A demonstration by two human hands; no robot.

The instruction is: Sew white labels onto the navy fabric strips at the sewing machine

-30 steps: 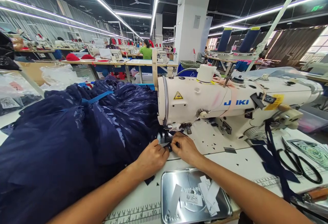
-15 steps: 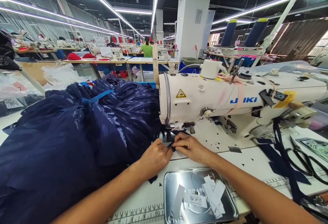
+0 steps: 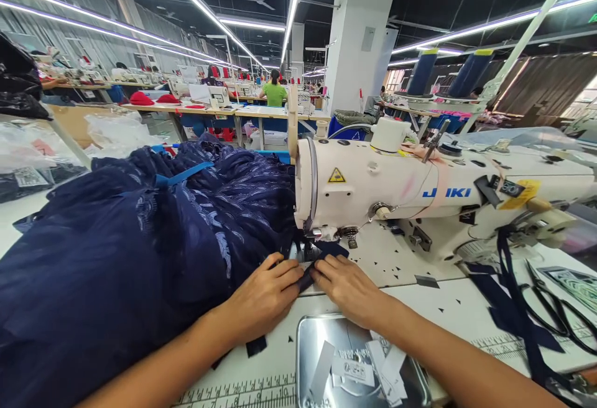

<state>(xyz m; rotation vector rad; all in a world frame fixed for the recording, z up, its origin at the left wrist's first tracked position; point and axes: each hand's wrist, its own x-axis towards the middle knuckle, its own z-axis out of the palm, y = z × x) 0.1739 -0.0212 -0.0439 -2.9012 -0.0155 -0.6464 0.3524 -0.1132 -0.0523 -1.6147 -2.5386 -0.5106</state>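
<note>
A white sewing machine (image 3: pixel 359 178) stands in front of me, its presser foot (image 3: pixel 308 250) low over the bed. Just before the foot, a small dark navy fabric piece (image 3: pixel 305 279) lies between my hands, with more of it showing to the right of the foot. My left hand (image 3: pixel 268 296) has its fingers curled on the piece's left side. Fingers bent and pressed down, my right hand (image 3: pixel 347 287) grips its right side. A big heap of navy garments (image 3: pixel 177 234), with a blue strap across it, lies to the left, close to my left hand.
A metal tin tray (image 3: pixel 305 346) holding white labels sits below my hands. Black scissors (image 3: pixel 555 302) and navy strips (image 3: pixel 513 308) lie at the right. Thread cones (image 3: pixel 422 72) stand behind the machine. Small dark scraps dot the machine bed. Farther back, a person in green (image 3: pixel 274 91) sits.
My left hand has shifted left and lower, drawing apart from the right. More of the navy piece shows between them and behind my right hand. The camera view has shifted slightly.
</note>
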